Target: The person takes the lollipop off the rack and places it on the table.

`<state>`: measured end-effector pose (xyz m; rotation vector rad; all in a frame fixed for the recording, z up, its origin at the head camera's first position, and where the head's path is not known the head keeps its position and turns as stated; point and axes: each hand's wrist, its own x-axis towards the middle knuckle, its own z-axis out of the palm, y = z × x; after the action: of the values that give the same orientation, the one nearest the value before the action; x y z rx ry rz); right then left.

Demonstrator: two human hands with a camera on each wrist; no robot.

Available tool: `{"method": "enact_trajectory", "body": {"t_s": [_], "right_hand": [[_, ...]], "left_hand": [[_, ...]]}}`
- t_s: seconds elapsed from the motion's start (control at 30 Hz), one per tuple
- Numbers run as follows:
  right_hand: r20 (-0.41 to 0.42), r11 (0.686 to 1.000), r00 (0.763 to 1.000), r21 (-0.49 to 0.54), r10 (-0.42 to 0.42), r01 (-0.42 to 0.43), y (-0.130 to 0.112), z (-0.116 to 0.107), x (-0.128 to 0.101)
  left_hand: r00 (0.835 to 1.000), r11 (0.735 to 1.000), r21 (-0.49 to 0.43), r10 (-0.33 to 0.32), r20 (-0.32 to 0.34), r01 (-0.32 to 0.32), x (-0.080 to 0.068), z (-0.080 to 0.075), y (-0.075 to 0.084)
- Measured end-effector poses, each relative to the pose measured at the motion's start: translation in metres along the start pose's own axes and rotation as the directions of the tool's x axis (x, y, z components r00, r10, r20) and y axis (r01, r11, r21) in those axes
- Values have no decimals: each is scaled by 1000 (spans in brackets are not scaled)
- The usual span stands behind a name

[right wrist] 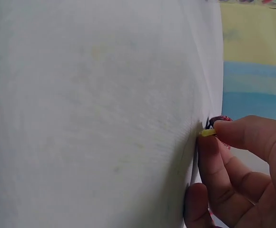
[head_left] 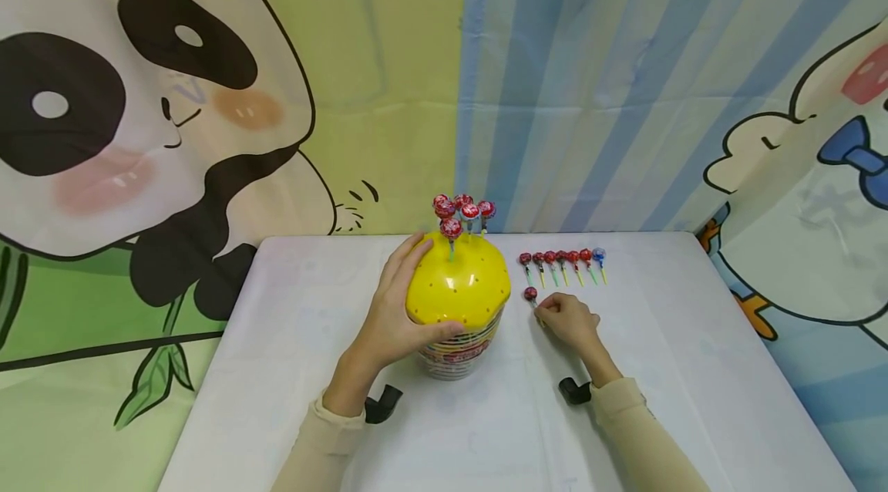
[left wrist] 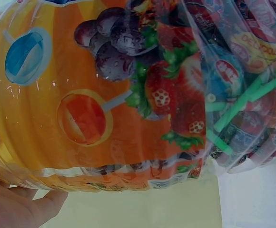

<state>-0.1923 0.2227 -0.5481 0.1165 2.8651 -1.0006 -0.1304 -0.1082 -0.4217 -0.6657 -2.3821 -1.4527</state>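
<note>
A plastic jar (head_left: 458, 353) of lollipops with a domed yellow lid (head_left: 454, 284) stands on the table. Small holes dot the lid, and several red-wrapped lollipops (head_left: 451, 227) stick up from its top. My left hand (head_left: 388, 315) holds the lid from the left, thumb across the front and fingers round the far side. In the left wrist view the jar's fruit label (left wrist: 128, 85) fills most of the picture. To the right of the jar, my right hand (head_left: 570, 320) pinches a red-wrapped lollipop (head_left: 530, 294) by its yellow stick (right wrist: 208, 133), between thumb and forefinger, low at the table.
Behind my right hand, several lollipops (head_left: 550, 257) lie in a row on the white table (head_left: 659, 369), the rightmost one blue (head_left: 599, 254). A printed curtain (head_left: 555, 75) hangs behind the table's back edge. Each wrist carries a black camera mount (head_left: 574, 392).
</note>
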Motion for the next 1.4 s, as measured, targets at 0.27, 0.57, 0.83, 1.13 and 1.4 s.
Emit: {"method": "enact_trajectory", "body": {"t_s": [0.27,0.57,0.83,1.13,1.4], "right_hand": [[-39,1000,999,-17,-18,17,-3,1,-3],[-57,1000,998,-24,-12,11,-3,3,-2],[-55,999,998,-30,-17,16,-4,3,-4],[-109,971,976,133,-188,201,-40,-34,-5],[-139,724,910,564,-391,398,-114,-71,-15]], "left_hand": [[1000,1000,6,-15,5,15,0,0,1],[1000,1000,4,-15,3,15,1,-1,1],[1000,1000,0,-25,4,25,1,-1,2],[999,999,4,-36,6,36,-1,0,1],[999,999,-2,-32,4,32,0,0,2]]}}
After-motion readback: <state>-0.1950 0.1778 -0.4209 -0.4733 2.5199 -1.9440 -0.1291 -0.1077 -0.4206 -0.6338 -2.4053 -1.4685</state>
